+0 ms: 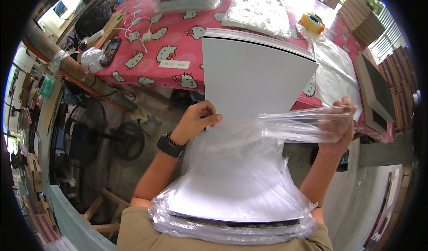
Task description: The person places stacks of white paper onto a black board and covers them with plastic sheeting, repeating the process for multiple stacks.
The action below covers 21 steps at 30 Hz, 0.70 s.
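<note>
A large flat white panel [249,81] leans on the table edge and slopes down toward my body. Its lower part is inside a see-through plastic bag [232,179], bunched in folds near my chest. My left hand [198,121] is closed at the panel's left edge, thumb and forefinger pinching the bag's rim there. Off to the right, my right hand [336,124] grips the bag's other side and stretches it sideways in a taut band. Some of its fingers show only through the film.
A pink patterned cloth covers the table [147,68]. On it lie a stack of folded plastic bags [257,14], a tape roll [312,22], a plastic sheet [334,77], a phone [111,51] and a white cable. A fan [87,130] stands at left; framed panels [374,92] lean at right.
</note>
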Tool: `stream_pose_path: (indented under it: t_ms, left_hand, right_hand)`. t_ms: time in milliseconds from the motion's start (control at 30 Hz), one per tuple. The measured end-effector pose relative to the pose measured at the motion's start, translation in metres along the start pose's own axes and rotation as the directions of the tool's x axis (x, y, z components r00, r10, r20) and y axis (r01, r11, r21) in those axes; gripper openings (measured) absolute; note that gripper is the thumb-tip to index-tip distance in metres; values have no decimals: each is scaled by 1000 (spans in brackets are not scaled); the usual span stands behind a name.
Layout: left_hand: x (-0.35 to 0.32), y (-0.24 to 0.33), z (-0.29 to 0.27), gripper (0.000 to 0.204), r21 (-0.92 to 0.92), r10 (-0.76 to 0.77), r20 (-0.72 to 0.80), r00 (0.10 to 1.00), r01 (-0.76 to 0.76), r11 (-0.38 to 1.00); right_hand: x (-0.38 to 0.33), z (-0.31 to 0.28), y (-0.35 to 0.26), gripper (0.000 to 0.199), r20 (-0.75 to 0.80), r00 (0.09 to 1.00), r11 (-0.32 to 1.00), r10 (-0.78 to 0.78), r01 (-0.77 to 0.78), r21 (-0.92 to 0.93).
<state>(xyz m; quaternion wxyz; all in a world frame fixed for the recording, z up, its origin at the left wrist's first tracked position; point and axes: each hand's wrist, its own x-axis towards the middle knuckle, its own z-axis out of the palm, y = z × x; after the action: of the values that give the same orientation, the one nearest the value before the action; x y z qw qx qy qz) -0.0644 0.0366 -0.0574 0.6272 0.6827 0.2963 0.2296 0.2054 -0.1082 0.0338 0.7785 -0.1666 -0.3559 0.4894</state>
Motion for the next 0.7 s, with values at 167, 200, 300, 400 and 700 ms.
stream_pose_path:
  t_ms: [167,200,300,400,700]
  left_hand:
    - [-3,80,42,43,445,651,-150,744,-537,717]
    - [-12,91,59,41,241,599,-95,795,-566,789]
    - [-20,97,58,30,139,181,439,880,-265,954]
    - [-34,86,37,23,-340,198,532,823,-6,940]
    - [-31,49,19,51,-908,362,237,902,73,412]
  right_hand:
    - [-8,32,39,13,57,925,635,376,-213,-743]
    - [-7,51,40,9,44,889,538,456,-236,-809]
    - [-5,55,42,7,147,943,538,300,-40,-842]
    - [1,61,21,11,47,806,407,590,-247,-880]
    - [-25,-13,36,20,691,681,968,243,-220,-123]
